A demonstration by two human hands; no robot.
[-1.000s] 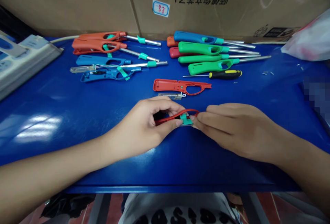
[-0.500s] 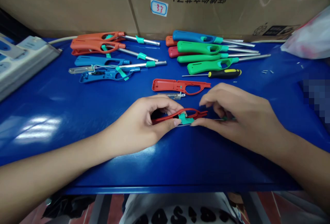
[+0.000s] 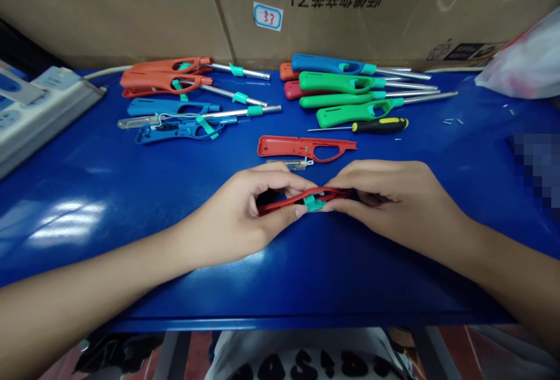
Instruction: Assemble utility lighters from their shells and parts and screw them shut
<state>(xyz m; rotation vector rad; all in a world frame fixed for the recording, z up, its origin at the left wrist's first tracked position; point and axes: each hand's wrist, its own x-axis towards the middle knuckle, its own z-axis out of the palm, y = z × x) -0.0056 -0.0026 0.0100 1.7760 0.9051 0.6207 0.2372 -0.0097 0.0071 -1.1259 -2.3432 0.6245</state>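
Both my hands meet near the middle of the blue table on one red lighter shell that carries a teal trigger piece. My left hand is closed round the shell's left end. My right hand is closed on its right end, fingers pressed over it. Just beyond lies the matching red shell half, with a small clear part at its near edge.
Orange and blue long lighters lie at back left, one blue one opened. Green, blue and red lighters lie at back right with a black-yellow screwdriver. Cardboard boxes form the back wall. A power strip is far left, a plastic bag far right.
My right hand lifted off the shell for a moment, then came back down and closed over its right end. My left hand kept its hold throughout.
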